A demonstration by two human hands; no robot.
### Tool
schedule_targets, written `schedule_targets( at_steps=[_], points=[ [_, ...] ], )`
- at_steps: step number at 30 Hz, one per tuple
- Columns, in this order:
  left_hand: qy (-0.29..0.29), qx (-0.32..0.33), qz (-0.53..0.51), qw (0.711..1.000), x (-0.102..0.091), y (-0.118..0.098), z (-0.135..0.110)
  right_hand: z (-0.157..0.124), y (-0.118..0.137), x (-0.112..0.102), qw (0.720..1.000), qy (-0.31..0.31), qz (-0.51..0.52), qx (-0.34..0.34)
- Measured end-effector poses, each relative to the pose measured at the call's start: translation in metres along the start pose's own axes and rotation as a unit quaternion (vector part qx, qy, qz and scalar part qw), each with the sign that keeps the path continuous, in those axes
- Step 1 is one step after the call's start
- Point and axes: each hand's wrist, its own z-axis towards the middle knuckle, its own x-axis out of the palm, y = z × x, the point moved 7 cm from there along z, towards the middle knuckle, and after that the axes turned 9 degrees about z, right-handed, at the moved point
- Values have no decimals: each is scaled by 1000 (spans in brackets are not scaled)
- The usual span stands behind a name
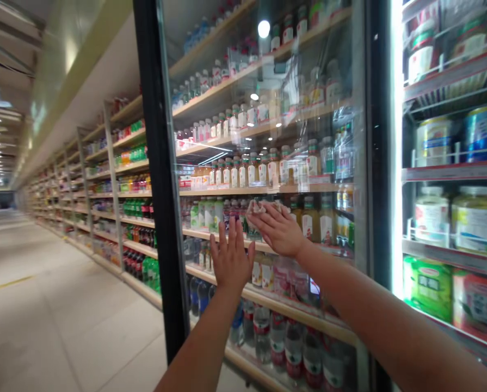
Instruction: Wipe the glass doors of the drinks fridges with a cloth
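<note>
A glass door (pixel 158 163) with a black frame stands swung out in front of me, and bottle shelves show through the pane. My right hand (pixel 282 231) lies against the glass, its fingers over a crumpled pale cloth (pixel 256 207) with reddish-brown patches. Lower and to the left, my left hand (pixel 232 260) is spread flat at the pane with nothing in it. Its fingertips point up, a short way from the cloth. Whether the left palm fully touches the glass is hard to tell.
On the right is a lit fridge shelf (pixel 451 173) with jars, cans and a green carton (pixel 427 287). A long row of drink shelves (pixel 116 190) runs away on the left beside the tiled floor (pixel 63 326). Ceiling lights reflect in the glass.
</note>
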Motion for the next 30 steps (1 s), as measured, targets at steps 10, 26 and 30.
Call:
schedule_targets(
  at_steps=[10, 26, 30],
  points=[
    [-62, 8, 2, 998, -49, 33, 120, -49, -65, -24, 987, -52, -45, 145],
    [-18, -6, 24, 1000, -35, 53, 191, -15, -228, -90, 767, -237, -14, 596],
    [-10, -8, 24, 1000, -29, 54, 193, 35, -200, -68, 813, -206, -12, 544]
  ],
)
